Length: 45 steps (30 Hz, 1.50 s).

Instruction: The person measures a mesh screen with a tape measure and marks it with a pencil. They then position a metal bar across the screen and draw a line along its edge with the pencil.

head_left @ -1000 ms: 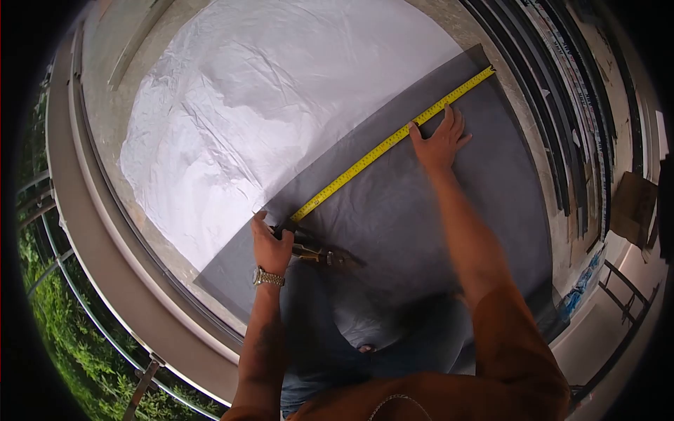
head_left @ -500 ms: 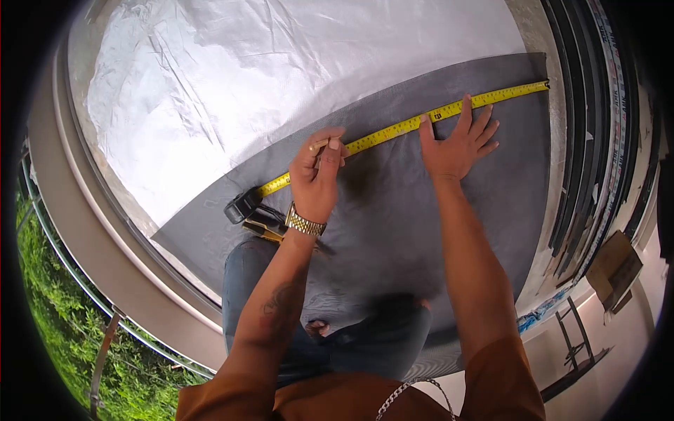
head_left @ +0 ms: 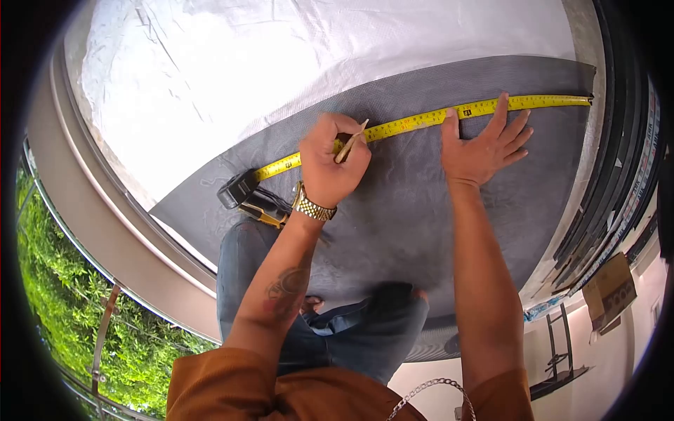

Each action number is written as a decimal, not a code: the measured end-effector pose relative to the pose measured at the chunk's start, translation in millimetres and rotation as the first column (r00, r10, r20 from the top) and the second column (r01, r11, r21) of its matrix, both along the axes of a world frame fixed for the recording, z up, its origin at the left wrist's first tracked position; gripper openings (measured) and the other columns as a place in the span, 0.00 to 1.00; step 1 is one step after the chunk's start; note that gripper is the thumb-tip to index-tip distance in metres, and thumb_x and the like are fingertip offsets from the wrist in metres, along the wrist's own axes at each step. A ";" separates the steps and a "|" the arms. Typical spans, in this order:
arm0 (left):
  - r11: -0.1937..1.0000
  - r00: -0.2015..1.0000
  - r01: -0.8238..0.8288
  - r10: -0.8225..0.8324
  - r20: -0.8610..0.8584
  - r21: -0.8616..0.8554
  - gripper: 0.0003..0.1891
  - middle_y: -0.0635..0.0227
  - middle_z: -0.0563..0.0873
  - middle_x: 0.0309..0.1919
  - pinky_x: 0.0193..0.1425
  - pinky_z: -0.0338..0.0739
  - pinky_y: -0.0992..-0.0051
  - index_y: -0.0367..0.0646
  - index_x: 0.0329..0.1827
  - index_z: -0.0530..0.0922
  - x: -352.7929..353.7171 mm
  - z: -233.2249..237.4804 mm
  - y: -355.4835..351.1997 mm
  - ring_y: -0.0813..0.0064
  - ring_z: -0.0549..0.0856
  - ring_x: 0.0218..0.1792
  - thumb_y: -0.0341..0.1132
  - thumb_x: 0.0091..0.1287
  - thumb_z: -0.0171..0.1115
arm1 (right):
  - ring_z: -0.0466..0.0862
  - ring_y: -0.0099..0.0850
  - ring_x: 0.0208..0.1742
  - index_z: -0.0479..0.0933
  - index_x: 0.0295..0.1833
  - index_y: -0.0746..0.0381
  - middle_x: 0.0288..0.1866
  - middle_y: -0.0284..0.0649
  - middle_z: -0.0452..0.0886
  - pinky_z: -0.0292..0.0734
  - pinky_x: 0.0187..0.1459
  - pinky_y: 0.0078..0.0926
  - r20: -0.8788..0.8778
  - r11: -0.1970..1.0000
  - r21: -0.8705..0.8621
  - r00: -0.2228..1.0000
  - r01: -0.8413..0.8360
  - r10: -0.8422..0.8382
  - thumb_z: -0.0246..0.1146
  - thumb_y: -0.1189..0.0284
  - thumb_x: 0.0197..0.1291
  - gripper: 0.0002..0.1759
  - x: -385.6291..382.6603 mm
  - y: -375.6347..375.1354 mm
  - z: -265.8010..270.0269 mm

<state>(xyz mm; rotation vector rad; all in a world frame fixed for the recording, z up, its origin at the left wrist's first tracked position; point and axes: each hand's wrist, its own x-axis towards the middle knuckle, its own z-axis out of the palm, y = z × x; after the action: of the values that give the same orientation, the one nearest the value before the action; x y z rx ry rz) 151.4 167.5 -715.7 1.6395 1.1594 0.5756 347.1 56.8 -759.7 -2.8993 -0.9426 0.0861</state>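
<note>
A yellow tape measure blade is stretched across a dark grey mesh sheet, from its black case at the left to the sheet's right edge. My left hand, a gold watch at its wrist, is closed around a thin wooden pencil. The pencil's pale end points up and right, beside the blade. My right hand lies flat with fingers spread, its thumb and index finger on the blade. Just below the tape case lies a tool with yellow and black handles.
White sheeting spreads beyond the mesh. Long dark strips lie along the right side, near a cardboard piece. My bent legs rest at the mesh's near edge. Greenery shows past a railing at left.
My left hand has turned, and the pencil now shows sticking up between its fingers. The view has shifted slightly; my right hand stays flat on the blade.
</note>
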 end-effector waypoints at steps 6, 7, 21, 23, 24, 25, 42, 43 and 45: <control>0.995 0.995 0.102 -0.102 0.010 0.010 0.04 0.65 0.85 0.32 0.36 0.78 0.75 0.36 0.37 0.78 -8.8 -15.6 -0.1 0.77 0.82 0.29 0.21 0.62 0.64 | 0.45 0.74 0.83 0.56 0.84 0.49 0.83 0.65 0.49 0.42 0.72 0.85 0.012 1.000 -0.014 1.000 -0.022 0.023 0.70 0.39 0.52 0.57 0.7 -2.2 -2.8; 0.993 0.993 0.115 -0.115 -0.001 0.006 0.04 0.65 0.85 0.31 0.36 0.78 0.75 0.36 0.36 0.78 -8.5 -15.9 -0.2 0.76 0.83 0.29 0.21 0.61 0.63 | 0.45 0.74 0.83 0.56 0.84 0.49 0.83 0.65 0.49 0.42 0.72 0.85 0.013 1.000 -0.020 1.000 -0.023 0.023 0.70 0.39 0.52 0.58 0.5 -2.7 -2.8; 0.986 0.984 0.163 -0.159 -0.081 0.045 0.04 0.62 0.84 0.28 0.35 0.77 0.70 0.38 0.35 0.78 -4.3 -16.0 2.0 0.65 0.83 0.27 0.22 0.59 0.63 | 0.44 0.73 0.83 0.54 0.84 0.49 0.84 0.65 0.47 0.41 0.73 0.83 0.006 0.998 -0.047 1.000 -0.029 0.029 0.71 0.41 0.52 0.58 -0.5 -0.1 -0.3; 0.983 0.980 0.182 -0.179 -0.085 0.026 0.04 0.63 0.84 0.27 0.35 0.77 0.69 0.38 0.34 0.77 -3.4 -15.3 3.0 0.63 0.83 0.28 0.22 0.59 0.63 | 0.44 0.70 0.84 0.55 0.84 0.49 0.84 0.63 0.48 0.40 0.75 0.80 0.016 0.999 -0.045 1.000 -0.019 0.019 0.69 0.41 0.56 0.55 -2.0 1.2 1.2; 0.983 0.980 0.180 -0.177 -0.086 0.025 0.04 0.63 0.84 0.27 0.35 0.77 0.69 0.38 0.34 0.77 -2.8 -14.5 3.4 0.63 0.83 0.28 0.22 0.59 0.63 | 0.44 0.70 0.84 0.55 0.84 0.49 0.84 0.63 0.48 0.40 0.75 0.80 0.014 0.999 -0.046 1.000 -0.021 0.021 0.69 0.41 0.56 0.55 -2.2 1.0 1.0; 0.984 0.980 0.179 -0.177 -0.091 0.022 0.04 0.63 0.83 0.27 0.34 0.76 0.68 0.38 0.34 0.76 -2.1 -13.3 3.6 0.63 0.83 0.28 0.22 0.59 0.63 | 0.44 0.70 0.84 0.54 0.84 0.49 0.84 0.62 0.48 0.40 0.75 0.80 0.015 0.999 -0.045 1.000 -0.022 0.023 0.69 0.41 0.56 0.55 -1.9 0.5 0.8; 0.984 0.978 0.175 -0.169 -0.124 0.039 0.05 0.62 0.84 0.28 0.34 0.77 0.68 0.39 0.34 0.75 -0.9 -14.8 1.8 0.62 0.84 0.28 0.23 0.60 0.63 | 0.43 0.73 0.83 0.53 0.85 0.50 0.84 0.64 0.48 0.39 0.73 0.83 0.026 0.997 -0.051 0.998 -0.051 0.052 0.70 0.41 0.53 0.58 1.6 -4.3 -4.6; 0.984 0.977 0.177 -0.172 -0.125 0.028 0.05 0.62 0.84 0.28 0.34 0.77 0.68 0.39 0.34 0.75 -1.1 -14.4 2.0 0.62 0.84 0.28 0.23 0.60 0.63 | 0.43 0.73 0.83 0.53 0.85 0.50 0.83 0.65 0.48 0.39 0.73 0.83 0.026 0.998 -0.042 0.998 -0.055 0.056 0.70 0.41 0.53 0.58 1.6 -4.4 -4.5; 0.984 0.976 0.178 -0.175 -0.126 0.016 0.05 0.62 0.84 0.27 0.35 0.77 0.68 0.39 0.34 0.75 -1.0 -13.5 2.5 0.62 0.84 0.28 0.23 0.60 0.63 | 0.43 0.73 0.83 0.53 0.84 0.50 0.83 0.65 0.48 0.39 0.73 0.83 0.026 0.998 -0.033 0.998 -0.059 0.060 0.69 0.41 0.54 0.57 1.6 -3.8 -3.9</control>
<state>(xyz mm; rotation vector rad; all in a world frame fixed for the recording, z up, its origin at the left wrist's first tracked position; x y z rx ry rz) 150.4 170.0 -729.2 1.8020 1.0846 0.3817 348.8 53.0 -763.6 -2.9092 -1.0424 0.0679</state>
